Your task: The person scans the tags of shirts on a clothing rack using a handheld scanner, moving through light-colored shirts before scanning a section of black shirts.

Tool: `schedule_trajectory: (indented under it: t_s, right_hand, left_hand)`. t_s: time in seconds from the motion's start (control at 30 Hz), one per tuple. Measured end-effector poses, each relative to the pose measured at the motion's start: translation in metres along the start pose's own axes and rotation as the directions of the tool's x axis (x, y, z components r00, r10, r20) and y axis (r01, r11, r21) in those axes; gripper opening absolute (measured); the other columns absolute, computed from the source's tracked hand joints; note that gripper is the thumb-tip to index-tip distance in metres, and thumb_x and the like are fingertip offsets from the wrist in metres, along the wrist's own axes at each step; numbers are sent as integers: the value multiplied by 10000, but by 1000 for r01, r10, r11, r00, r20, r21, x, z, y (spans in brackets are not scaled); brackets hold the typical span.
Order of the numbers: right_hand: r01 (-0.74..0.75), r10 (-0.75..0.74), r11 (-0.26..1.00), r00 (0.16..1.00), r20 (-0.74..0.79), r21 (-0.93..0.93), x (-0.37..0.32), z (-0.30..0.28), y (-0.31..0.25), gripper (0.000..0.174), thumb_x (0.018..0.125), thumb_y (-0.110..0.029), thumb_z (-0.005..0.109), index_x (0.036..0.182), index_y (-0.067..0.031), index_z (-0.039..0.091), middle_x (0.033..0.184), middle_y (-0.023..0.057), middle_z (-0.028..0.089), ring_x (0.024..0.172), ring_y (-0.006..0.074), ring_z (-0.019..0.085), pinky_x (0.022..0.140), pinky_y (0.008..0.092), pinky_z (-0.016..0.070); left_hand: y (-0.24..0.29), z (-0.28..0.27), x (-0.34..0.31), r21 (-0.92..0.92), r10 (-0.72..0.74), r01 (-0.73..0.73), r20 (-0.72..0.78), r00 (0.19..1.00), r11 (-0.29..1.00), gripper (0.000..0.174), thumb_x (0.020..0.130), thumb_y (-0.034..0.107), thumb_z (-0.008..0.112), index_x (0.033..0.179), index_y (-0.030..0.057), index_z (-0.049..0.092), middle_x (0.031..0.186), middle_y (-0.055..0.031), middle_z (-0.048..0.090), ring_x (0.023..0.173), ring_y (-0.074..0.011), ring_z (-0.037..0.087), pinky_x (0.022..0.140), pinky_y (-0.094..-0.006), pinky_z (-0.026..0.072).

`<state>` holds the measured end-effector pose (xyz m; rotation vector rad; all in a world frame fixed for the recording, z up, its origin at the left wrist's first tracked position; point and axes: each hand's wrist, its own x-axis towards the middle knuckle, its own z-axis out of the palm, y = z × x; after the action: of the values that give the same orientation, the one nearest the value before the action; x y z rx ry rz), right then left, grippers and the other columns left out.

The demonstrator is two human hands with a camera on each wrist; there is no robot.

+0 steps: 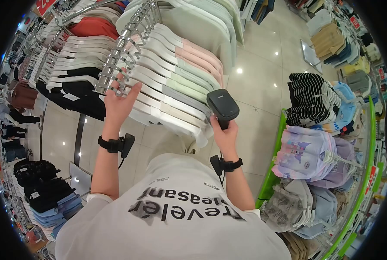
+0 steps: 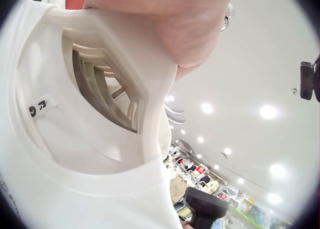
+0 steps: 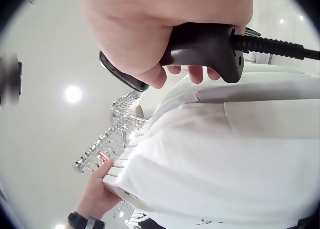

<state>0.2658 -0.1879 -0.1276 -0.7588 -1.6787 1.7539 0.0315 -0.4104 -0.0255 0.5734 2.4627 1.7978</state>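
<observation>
My left hand (image 1: 120, 103) grips the tops of the nearest white hangers (image 1: 146, 102), its thumb spread along them near the front end of a chrome rail (image 1: 123, 45). Close up in the left wrist view, the front hanger (image 2: 159, 63) carries a white T-shirt (image 2: 100, 194) with a neck label, and more hangers stack behind it. In my right hand (image 1: 226, 133) is a black barcode scanner (image 1: 223, 105), its head up beside the row of shirts. The right wrist view shows the fingers wrapped round the scanner's handle (image 3: 205, 46), from which a ribbed cord (image 3: 272, 46) runs.
Pink, green and grey shirts (image 1: 193, 89) hang farther along the same rail. Black garments (image 1: 78, 89) hang to the left. At right stands a green-edged rack (image 1: 269, 190) with striped and lilac clothes (image 1: 304, 151). Pale tiled floor (image 1: 263, 65) lies between the racks.
</observation>
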Motion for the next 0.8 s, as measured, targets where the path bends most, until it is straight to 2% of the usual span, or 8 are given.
schedule_trajectory:
  t_s: [0.13, 0.2, 0.37, 0.4, 0.47, 0.6, 0.8]
  right_hand:
    - [24, -23, 999, 1000, -10, 36, 3, 15, 12, 150, 949, -94, 759, 1054, 8, 720, 871, -23, 685, 771, 52, 588, 693, 234, 479]
    - [-70, 69, 997, 997, 32, 41, -1, 17, 15, 198, 933, -101, 777, 1068, 17, 694, 859, -17, 699, 734, 42, 560, 666, 243, 465]
    - [-92, 86, 994, 992, 94, 59, -15, 17, 20, 215, 916, -102, 796, 1062, 22, 698, 874, -6, 711, 767, 47, 583, 678, 250, 477]
    - [-98, 93, 995, 990, 105, 37, -17, 16, 20, 215, 908, -100, 804, 1055, 21, 702, 875, -6, 713, 775, 48, 586, 683, 252, 482]
    - [-79, 75, 996, 992, 102, 44, -19, 17, 20, 215, 899, -94, 812, 1048, 20, 706, 881, -5, 717, 776, 50, 585, 688, 253, 487]
    - [-59, 57, 998, 993, 103, 15, -20, 14, 13, 243, 873, -87, 837, 1054, 19, 715, 903, 2, 729, 785, 58, 587, 711, 256, 501]
    - [-69, 79, 995, 985, 150, -68, -7, 3, 10, 319, 844, -81, 861, 1100, 27, 704, 928, 25, 737, 807, 82, 603, 735, 280, 518]
  left_hand:
    - [-5, 1, 1, 27, 66, -66, 1, 998, 997, 718, 852, 87, 867, 1485, -9, 541, 1211, -47, 680, 994, -81, 623, 886, -241, 518]
    - [-5, 1, 1, 42, 91, -91, 0, 996, 995, 734, 840, 78, 874, 1486, -11, 536, 1218, -50, 680, 1007, -86, 629, 898, -250, 522]
    - [-6, 1, 2, 11, 139, -139, 19, 990, 990, 722, 832, 59, 872, 1460, -37, 532, 1207, -61, 685, 1041, -101, 638, 918, -267, 527]
    - [-6, 1, 2, 11, 139, -139, 24, 990, 990, 722, 832, 59, 872, 1460, -37, 532, 1207, -61, 685, 1041, -101, 638, 918, -267, 527]
    - [-5, -1, 3, 67, 83, -85, 45, 996, 994, 818, 810, 108, 902, 1499, -45, 488, 1313, -137, 658, 1138, -162, 647, 981, -316, 536]
    - [-3, -5, 4, 62, 118, -125, 108, 987, 990, 810, 816, 96, 891, 1501, -47, 483, 1314, -135, 659, 1144, -165, 648, 977, -316, 537]
    - [-4, -12, 7, 35, 44, -51, 173, 984, 998, 801, 829, 75, 862, 1513, -54, 465, 1338, -141, 645, 1183, -174, 627, 1000, -327, 527]
